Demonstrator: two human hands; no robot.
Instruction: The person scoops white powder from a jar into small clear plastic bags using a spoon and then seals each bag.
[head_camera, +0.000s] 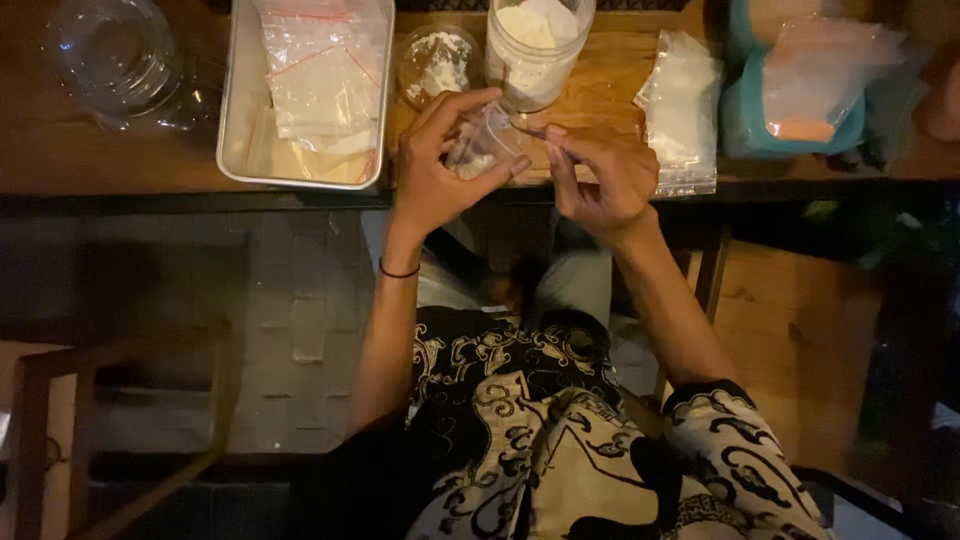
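Head view: the small clear plastic bag (482, 148) is held at the near edge of the wooden worktop (600, 95), at 12 o'clock from the person's torso. Its long axis runs from 7 o'clock to 1 o'clock, with the mouth toward 1 o'clock and a little white powder collected at the 7 o'clock end. The film is thin, glossy and creased. The left hand (440, 170) is half closed and grips the bag, thumb on the near side and fingers curled over the far side; a dark band sits on that wrist. The right hand (600, 180) is pinched, thumb against forefinger, on a thin dark implement (535, 133) whose tip points to 9 o'clock at the bag mouth; what kind of implement it is cannot be told. At 12 o'clock from the bag stands a round clear jar (535, 50) of white powder. At 10 o'clock lies a small round clear dish (437, 62) with powder residue. At 9 o'clock sits a rectangular metal tray (232, 110) holding flat clear zip bags with red seal lines. At 3 o'clock lies a stack of empty clear bags (682, 110), and beyond it a teal container (745, 115) carrying a further plastic bag. A clear glass vessel (115, 60) lies at far 9 o'clock.
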